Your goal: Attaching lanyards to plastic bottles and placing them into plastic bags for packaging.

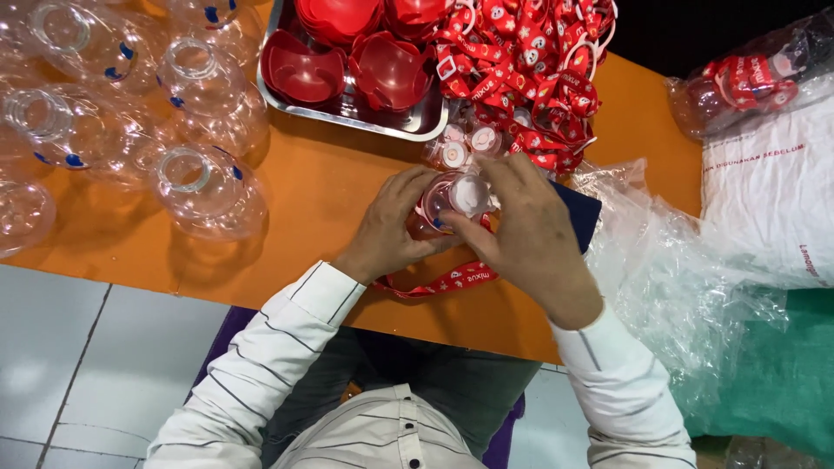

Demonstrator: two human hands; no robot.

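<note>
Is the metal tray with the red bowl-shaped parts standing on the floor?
No, the metal tray stands on the orange table, at its far edge beyond both hands, and holds the red bowl-shaped parts.

The left hand [393,227] and right hand [532,234] cover most of the small clear bottle [453,198]. The metal tray [352,111], the clear jars [204,87] and the bagged bottle [751,78] run past the edges.
</note>
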